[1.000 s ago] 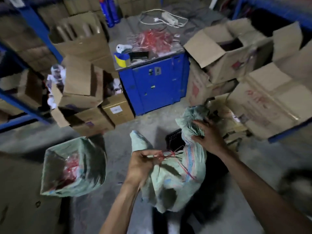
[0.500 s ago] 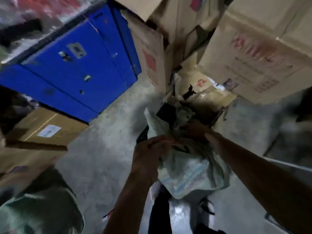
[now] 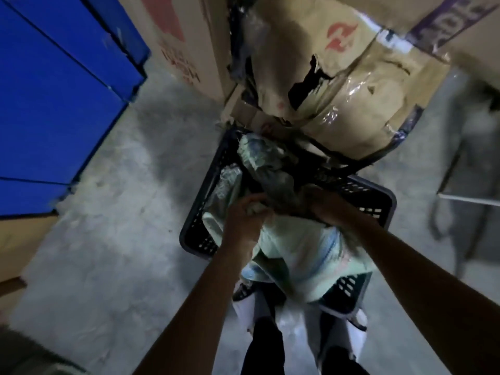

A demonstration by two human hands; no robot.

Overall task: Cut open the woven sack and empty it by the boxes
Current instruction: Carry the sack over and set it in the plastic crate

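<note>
Hands gripped a pale green woven sack (image 3: 295,255) over a dark slotted crate (image 3: 378,209), likely so its contents would drop inside. Left hand (image 3: 244,220) fingers clamped a fold; right hand (image 3: 324,205) fingers closed on the fabric. Grey concrete floor (image 3: 121,212) below, taped cardboard boxes (image 3: 351,98) just beyond, blue cabinet (image 3: 54,90) left.

Sack (image 3: 297,255) contents hidden — fingertips too.

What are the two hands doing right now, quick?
Left hand: closed, gripping the woven sack over the dark crate.
Right hand: closed on the sack too.
</note>
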